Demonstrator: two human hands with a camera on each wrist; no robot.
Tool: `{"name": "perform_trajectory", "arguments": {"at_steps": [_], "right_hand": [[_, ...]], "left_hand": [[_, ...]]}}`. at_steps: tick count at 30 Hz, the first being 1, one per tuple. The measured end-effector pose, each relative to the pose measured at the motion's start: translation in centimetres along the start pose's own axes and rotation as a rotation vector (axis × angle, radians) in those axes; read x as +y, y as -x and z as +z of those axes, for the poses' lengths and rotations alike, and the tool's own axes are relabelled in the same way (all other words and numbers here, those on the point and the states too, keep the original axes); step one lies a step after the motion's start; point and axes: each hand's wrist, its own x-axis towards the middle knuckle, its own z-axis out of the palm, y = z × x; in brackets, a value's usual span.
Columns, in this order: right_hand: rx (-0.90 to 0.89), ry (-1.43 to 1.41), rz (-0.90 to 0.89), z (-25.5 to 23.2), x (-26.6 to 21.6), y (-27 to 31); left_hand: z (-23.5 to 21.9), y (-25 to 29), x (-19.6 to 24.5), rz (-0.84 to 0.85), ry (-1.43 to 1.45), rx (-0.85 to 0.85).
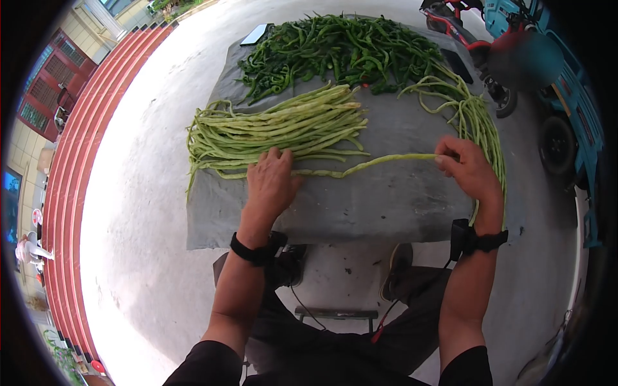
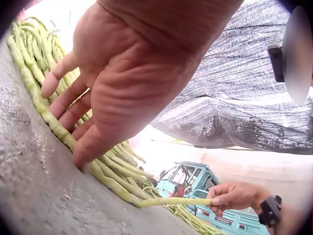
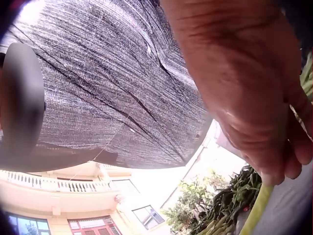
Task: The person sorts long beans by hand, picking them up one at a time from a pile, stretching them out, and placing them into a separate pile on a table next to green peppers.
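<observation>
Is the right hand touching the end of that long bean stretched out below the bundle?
Touching. The left wrist view shows it plainly: the right hand pinches the long bean's end between thumb and fingers.

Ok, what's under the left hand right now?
A long bean runs beneath the left hand, over the gray sheet, its end pinched by the right hand. The left wrist view shows parts of it; the stretch behind the thumb is covered.

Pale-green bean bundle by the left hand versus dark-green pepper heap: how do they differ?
The pale-green bean bundle is paler than the dark-green pepper heap. The bundle's beans are long; the heap's peppers are short. The bundle lies mostly aligned; the heap is jumbled. Both rest on the grey sheet.
</observation>
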Motion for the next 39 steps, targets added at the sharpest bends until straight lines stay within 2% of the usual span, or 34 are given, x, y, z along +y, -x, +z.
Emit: {"name": "perform_trajectory", "arguments": {"at_steps": [6,12,15,24,28,37,39], "right_hand": [[0.023,0.253,0.013,0.6,3.5,-0.4],[-0.007,0.340,0.063,3.1,2.6,-1.1],[0.077,0.417,-0.104,4.4,3.2,-1.6],[0.042,0.422,0.013,5.1,4.6,-2.7],[0.079,0.437,-0.072,4.6,4.8,-2.6],[0.223,0.400,-0.047,2.5,3.4,-1.3],[0.222,0.371,-0.033,2.3,3.0,-0.9]], "left_hand": [[-0.1,-0.1,0.1,0.052,0.066,-0.007],[0.3,-0.1,-0.1,0.120,0.127,0.030],[0.2,-0.1,0.0,0.130,0.126,0.048],[-0.4,-0.1,0.5,0.071,0.160,0.117],[-0.6,-0.2,0.3,0.010,0.201,0.036],[-1.1,0.2,1.1,0.081,0.123,0.029],[-1.1,0.1,1.2,0.103,0.097,0.107]]}}
